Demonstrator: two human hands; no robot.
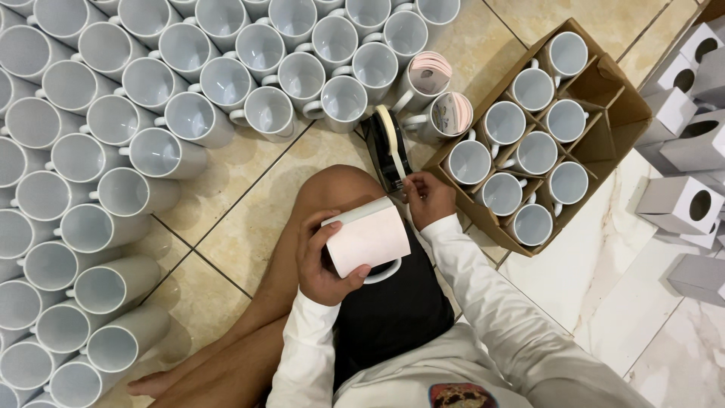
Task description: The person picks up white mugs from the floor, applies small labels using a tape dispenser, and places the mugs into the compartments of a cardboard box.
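My left hand [321,261] grips a white mug wrapped in a pale pink sheet [368,238], held on its side above my lap with the handle facing down. My right hand [427,198] reaches forward, fingertips pinching at the tape on a black tape dispenser [389,147] that stands on the tiled floor just past my knee. Two other mugs wrapped in pinkish paper [434,94] stand right behind the dispenser.
Many plain white mugs [151,113] cover the floor at the left and top. A brown cardboard box with dividers [604,83] holds several mugs at the right. Small white boxes with round holes [680,200] lie at the far right. My bare legs are folded below.
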